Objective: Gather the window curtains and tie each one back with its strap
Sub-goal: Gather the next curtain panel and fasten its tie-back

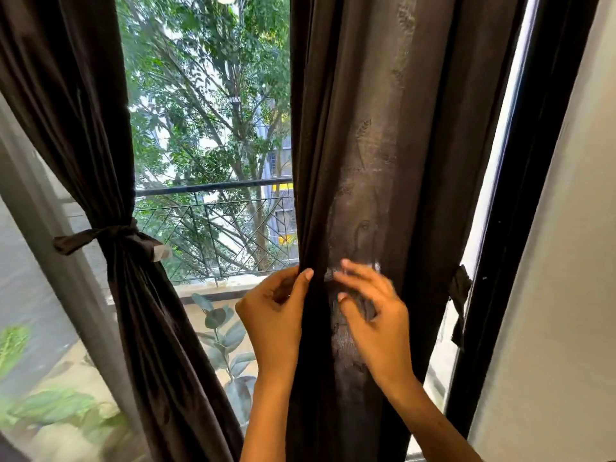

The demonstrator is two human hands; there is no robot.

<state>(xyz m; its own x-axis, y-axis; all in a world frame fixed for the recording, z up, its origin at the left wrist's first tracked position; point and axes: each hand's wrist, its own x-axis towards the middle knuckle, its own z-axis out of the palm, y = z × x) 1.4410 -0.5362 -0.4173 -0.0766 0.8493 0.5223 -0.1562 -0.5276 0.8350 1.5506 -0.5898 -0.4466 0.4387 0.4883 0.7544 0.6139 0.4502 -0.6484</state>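
L curtain (100, 145) was already tied; L hand (273, 315) pinched R curtain (383, 161) edge, R hand (376, 318) fingers loose on folds. Next prob: grab its strap (460, 291)

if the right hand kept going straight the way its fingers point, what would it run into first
The right hand points up and to the left, fingers spread on the right curtain. Going on, it would likely first meet the bunched fold of that curtain, pinched by the left hand. Depth is hard to judge.
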